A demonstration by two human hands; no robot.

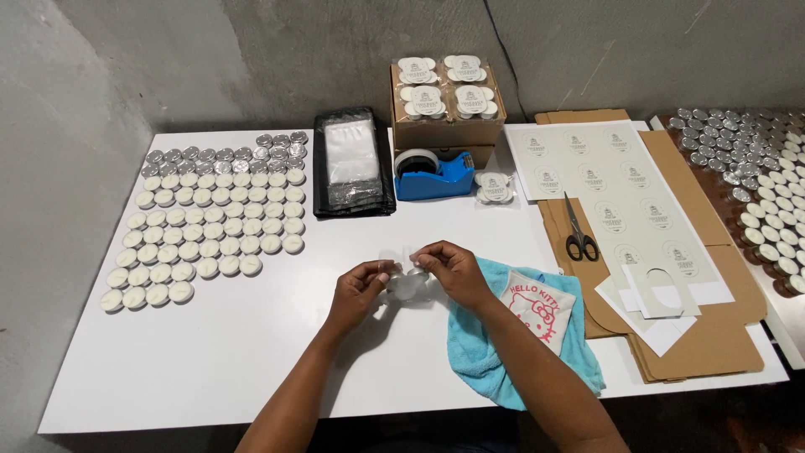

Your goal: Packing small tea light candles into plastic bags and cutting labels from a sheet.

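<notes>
Both hands, left hand [359, 283] & right hand [449, 267], pinching a small clear plastic packet of white tealight candles [408, 283] just above the white table [210, 361], approx mid-table, near its front edge.

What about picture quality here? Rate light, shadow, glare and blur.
Head view: even, soft overhead light; the white table is bright but not blown out; faint shadows under the left hand and right hand; the clear packet between them looks slightly smeared; straight edges bow a little toward the corners.
</notes>
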